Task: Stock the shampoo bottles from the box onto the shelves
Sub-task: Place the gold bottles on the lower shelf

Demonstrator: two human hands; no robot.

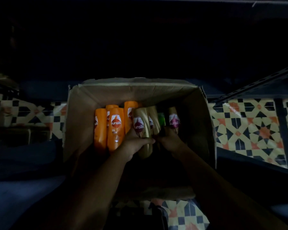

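Here, in the one head view, both forearms reach down into an open cardboard box point(196, 113) that sits on a patterned tile floor point(249, 128). The light is very poor; the upper half of the picture is almost black, and the shelves cannot be made out beyond a slotted metal rail point(263, 83) at the right.

The shampoo bottles lie packed against the far side of the box: a group of orange bottles point(115, 128) to the left, beige-gold ones to their right, a green bottle point(161, 119) wedged between the beige ones, and one more beige bottle point(174, 120) furthest right. The near part of the box floor looks bare and dark.

The left hand point(134, 145) is clamped around the lower body of a beige bottle point(142, 130), fingers wrapped across its front. The right hand point(169, 140) is curled over the neighbouring bottles just beside it; its knuckles face the camera, and whether it actually grips one I cannot tell.

The risks, as I judge them: the bottles are smooth and tightly nested, so pulling one out could drag or topple its neighbours. In this dimness a bottle could also slip, or the variants could get mixed on the shelf.
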